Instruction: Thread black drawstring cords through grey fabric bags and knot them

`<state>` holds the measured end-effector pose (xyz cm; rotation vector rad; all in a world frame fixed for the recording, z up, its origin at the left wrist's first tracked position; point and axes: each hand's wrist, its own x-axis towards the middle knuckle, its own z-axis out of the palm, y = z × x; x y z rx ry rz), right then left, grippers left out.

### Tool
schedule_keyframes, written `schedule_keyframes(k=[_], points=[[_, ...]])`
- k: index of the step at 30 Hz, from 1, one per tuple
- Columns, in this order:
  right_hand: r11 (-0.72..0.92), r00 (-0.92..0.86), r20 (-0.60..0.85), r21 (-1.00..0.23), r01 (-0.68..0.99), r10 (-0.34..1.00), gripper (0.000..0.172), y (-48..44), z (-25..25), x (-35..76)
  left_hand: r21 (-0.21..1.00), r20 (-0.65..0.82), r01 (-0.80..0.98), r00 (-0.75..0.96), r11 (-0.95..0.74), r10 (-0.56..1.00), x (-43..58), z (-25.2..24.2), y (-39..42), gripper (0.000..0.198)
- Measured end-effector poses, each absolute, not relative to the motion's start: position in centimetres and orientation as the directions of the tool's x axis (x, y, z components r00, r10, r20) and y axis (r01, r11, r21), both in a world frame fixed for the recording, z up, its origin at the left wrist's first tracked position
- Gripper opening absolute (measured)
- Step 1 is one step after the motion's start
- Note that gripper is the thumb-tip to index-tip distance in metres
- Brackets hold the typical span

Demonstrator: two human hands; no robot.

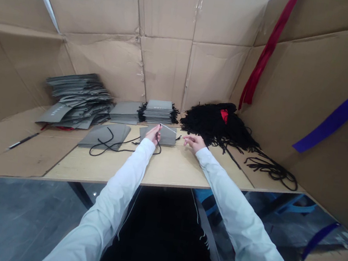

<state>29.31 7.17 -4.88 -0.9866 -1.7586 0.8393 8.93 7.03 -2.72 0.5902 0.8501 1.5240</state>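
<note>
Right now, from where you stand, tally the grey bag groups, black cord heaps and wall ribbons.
Grey bag groups: 5
Black cord heap: 1
Red ribbon: 1
Blue ribbon: 1
Total: 8

Two hands show at lower centre: the left hand [153, 134] and the right hand [194, 142]. Two single gray paper bags lie flat at centre, the near bag [104, 135] and the held bag [164, 136]. Behind them sit two small stacks, the low stack [125, 112] and the corded stack [159, 111], with one large pile [77, 100] at left (too jumbled to count). One black cord [115, 148] trails at centre, and one black cord heap [217, 126] lies right of centre. One red ribbon [264, 52], one blue ribbon [344, 108] and one pen [23, 141] complete the tally.
</note>
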Motion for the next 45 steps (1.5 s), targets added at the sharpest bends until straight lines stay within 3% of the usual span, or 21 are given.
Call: schedule_keyframes(k=[9,28,38,45], points=[[0.464,-0.280,0.400,-0.858,0.219,0.872,0.034,7.22,-5.05,29.17,0.795,-0.094,-0.606,-0.145,-0.013,0.985,8.81,-2.88,7.12,0.026],[0.472,-0.324,0.392,-0.852,0.224,0.861,0.031,7.68,-5.55,29.29,0.774,-0.023,-0.613,-0.275,-0.157,0.961,8.62,-3.63,7.84,0.019],[0.478,-0.341,0.388,-0.844,0.242,0.856,0.027,7.77,-5.46,29.53,0.752,0.002,-0.638,-0.250,-0.167,0.968,8.83,-3.43,7.74,0.016],[0.467,-0.339,0.375,-0.847,0.254,0.863,0.025,7.71,-5.52,29.57,0.834,-0.034,-0.543,-0.222,-0.095,0.974,8.40,-3.22,7.99,0.020]])
